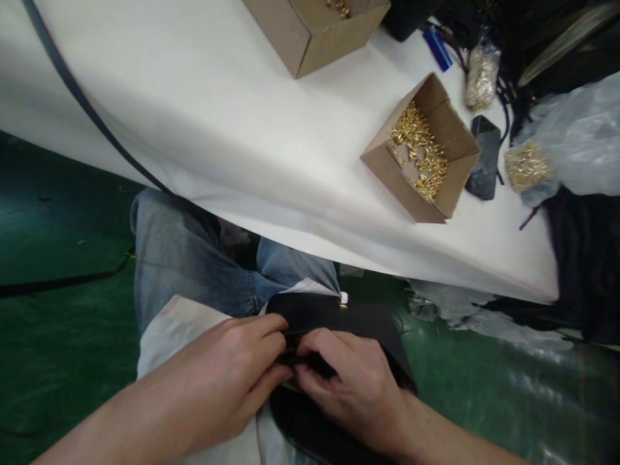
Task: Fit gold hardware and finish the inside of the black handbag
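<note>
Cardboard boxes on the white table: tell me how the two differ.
The near box is small, fully in view, and holds many gold pieces; the far box is larger, cut off by the picture's top edge, and shows only a few gold bits. Both are open brown cardboard on the white table.

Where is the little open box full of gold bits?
Upper right in the head view, the small box sits on the white table, just left of a flat dark slab.

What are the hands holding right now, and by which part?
The left hand and right hand both pinch a black leather-like piece, fingertips meeting along a fold near its middle. The fingers hide the exact spot.
</note>
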`<state>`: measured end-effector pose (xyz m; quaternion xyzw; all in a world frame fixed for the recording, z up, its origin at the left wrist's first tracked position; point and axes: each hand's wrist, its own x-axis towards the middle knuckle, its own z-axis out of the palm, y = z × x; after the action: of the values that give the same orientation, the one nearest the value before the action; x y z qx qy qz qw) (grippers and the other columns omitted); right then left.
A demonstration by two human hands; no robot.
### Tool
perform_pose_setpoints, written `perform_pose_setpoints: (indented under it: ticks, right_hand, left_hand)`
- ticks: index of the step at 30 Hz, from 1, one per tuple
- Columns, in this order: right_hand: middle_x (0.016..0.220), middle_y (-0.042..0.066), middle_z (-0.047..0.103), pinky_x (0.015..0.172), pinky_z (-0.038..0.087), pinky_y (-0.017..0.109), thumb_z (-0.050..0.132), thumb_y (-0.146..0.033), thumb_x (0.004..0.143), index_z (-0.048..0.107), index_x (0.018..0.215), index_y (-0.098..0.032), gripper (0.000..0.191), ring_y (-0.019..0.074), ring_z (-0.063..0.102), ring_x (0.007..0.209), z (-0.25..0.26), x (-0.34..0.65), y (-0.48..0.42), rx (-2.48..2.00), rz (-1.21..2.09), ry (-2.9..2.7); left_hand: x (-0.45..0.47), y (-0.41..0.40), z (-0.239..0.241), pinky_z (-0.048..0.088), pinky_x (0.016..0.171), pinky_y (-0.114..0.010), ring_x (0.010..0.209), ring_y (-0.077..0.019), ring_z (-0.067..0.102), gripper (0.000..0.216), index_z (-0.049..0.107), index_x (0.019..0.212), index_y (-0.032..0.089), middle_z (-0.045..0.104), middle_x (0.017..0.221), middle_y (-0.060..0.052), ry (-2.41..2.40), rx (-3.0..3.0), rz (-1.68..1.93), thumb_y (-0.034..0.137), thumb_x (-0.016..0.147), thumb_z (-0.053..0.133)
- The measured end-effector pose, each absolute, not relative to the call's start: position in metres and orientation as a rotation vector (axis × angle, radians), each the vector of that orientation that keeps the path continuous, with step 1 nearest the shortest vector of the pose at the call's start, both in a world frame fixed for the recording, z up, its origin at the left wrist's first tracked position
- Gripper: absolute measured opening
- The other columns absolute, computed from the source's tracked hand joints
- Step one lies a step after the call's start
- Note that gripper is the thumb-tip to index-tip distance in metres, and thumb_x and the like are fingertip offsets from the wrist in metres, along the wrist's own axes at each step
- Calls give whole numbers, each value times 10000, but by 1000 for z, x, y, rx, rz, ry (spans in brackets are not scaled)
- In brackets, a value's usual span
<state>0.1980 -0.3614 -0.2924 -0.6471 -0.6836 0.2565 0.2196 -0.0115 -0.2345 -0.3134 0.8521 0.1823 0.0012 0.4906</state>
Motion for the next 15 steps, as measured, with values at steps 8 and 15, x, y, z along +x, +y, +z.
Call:
perform_pose_setpoints:
  ticks: [8, 15]
  right_hand:
    - [855, 19, 759, 638, 553, 310, 615, -132, 996, 674, 1062, -210, 118, 191, 743, 717, -297, 198, -367, -1796, 694, -1978]
    - [927, -26, 819, 760, 574, 274, 706, -111, 926, 772, 1063, -241, 200, 166, 778, 804, -268, 203, -343, -1839, 1114, -1692]
  left_hand:
    - [-4, -248, -306, 735, 815, -521, 977, -335, 825, 336, 800, 1085, 160, 816, 1262, -173, 532, 2292, 62, 77, 980, 492]
    - [-3, -244, -304, 749, 747, -509, 879, -339, 841, 350, 809, 1033, 122, 843, 1164, -205, 417, 2444, 33, 20, 909, 498]
